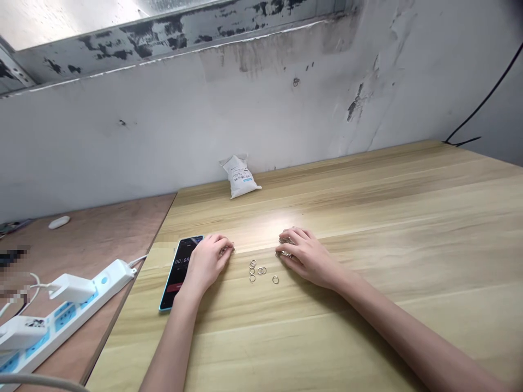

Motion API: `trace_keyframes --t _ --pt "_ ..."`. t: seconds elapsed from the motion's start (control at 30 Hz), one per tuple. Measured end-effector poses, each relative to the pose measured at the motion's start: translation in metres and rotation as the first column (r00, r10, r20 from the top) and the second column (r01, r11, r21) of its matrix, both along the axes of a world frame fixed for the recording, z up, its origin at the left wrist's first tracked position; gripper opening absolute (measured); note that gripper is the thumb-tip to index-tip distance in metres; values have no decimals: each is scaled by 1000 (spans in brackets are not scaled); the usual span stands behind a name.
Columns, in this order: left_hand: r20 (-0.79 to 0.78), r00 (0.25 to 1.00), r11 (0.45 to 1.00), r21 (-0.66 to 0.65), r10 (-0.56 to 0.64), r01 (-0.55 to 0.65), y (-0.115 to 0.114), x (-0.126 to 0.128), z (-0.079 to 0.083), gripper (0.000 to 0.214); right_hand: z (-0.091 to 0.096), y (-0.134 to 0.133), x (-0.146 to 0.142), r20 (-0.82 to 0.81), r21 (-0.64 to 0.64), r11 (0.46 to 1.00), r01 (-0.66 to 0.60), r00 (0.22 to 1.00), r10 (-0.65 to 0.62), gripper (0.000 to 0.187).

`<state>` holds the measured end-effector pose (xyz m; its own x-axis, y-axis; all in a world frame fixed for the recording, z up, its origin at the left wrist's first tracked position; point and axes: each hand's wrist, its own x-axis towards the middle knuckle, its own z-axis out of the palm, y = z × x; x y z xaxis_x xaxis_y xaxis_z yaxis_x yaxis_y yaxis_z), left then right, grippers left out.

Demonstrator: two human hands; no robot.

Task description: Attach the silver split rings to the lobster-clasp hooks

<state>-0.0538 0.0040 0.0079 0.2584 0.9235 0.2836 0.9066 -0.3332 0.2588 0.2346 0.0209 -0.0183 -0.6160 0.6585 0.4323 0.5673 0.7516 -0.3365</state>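
Small silvery metal rings lie on the wooden table in front of me. My left hand [208, 258] rests at the phone's right edge, its fingers curled together over a few rings [233, 248] at the fingertips. Over on the right, my right hand [305, 255] lies palm down with fingers spread and bent, touching a cluster of rings [287, 255] that it partly covers. Between the hands sit several loose rings [252, 271], some overlapping in a short column. A single ring [275, 280] lies apart, nearer my right hand.
A phone [174, 283] showing a timer lies partly under my left wrist. Against the wall stands a white plastic packet [242, 177]. On the lower brown surface at left is a power strip [112, 279] with chargers and cables. A black cable [486, 92] hangs at far right.
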Motion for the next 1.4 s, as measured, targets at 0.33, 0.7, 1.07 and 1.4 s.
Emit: trace_keyframes --t 0.33,0.7,1.07,1.4 --pt "601 789 979 -51 -126 195 -12 41 12 7 3 -7 -9 -178 -105 993 -47 984 28 21" --pt "727 679 936 -159 -104 314 -23 65 7 10 16 -20 -18 -446 -284 921 -268 887 121 15" --pt "409 859 952 138 -307 274 -21 66 2 13 15 -17 -19 -440 -218 967 -128 898 19 15" --pt "-221 959 806 526 -179 272 -26 75 1 18 0 -15 -22 -349 -205 976 -80 937 4 12"
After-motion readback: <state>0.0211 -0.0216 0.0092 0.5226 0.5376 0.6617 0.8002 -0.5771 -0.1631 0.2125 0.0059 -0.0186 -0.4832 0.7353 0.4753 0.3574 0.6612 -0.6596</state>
